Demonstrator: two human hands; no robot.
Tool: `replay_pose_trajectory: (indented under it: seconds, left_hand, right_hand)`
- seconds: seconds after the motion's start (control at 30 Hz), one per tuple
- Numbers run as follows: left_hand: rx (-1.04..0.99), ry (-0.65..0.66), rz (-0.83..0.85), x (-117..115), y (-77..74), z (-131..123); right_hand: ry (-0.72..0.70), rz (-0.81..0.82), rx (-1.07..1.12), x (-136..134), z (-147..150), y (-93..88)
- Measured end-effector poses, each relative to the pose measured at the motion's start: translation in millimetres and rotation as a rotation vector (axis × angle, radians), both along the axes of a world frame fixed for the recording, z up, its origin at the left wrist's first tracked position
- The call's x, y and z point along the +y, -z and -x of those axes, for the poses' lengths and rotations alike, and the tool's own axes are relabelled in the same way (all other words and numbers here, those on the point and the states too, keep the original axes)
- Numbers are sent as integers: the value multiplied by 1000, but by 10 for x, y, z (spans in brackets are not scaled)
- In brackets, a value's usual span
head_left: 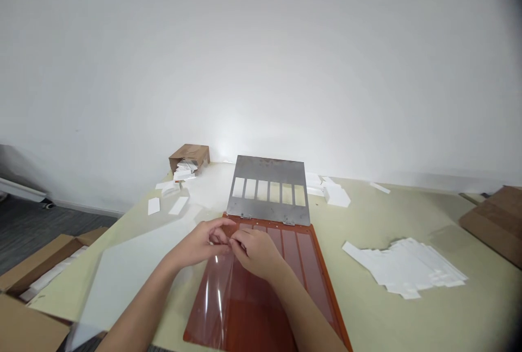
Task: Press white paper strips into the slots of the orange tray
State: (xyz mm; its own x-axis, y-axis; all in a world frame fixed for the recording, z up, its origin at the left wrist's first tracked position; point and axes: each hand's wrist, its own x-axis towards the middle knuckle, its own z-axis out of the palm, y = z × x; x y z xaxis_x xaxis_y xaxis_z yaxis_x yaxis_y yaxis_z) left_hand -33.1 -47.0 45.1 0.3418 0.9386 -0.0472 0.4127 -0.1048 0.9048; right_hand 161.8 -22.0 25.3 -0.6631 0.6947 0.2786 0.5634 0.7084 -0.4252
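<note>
As the left hand [198, 247] and right hand [256, 254] meet at the board's far end, fingertips [233, 241] pinch what looks like the top edge of a clear film [214, 300], its length running down the orange board [316, 276], right hand squarely over it, steel plate [267, 189] hinged beyond.

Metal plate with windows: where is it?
Head view, centre: the metal plate is hinged to the far edge of the orange board, just past the left hand and right hand, with white card pieces on its right.
</note>
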Motion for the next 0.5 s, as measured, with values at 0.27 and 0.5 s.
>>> replay_pose_trajectory:
  seconds: [0.27,0.5]
  left_hand:
    - [19,-91,-59,-207,8,-21]
    - [-3,-205,-101,-359,49,-58]
  right_hand:
    - [-76,86,120,-41,40,1]
    - [-71,167,235,-36,60,26]
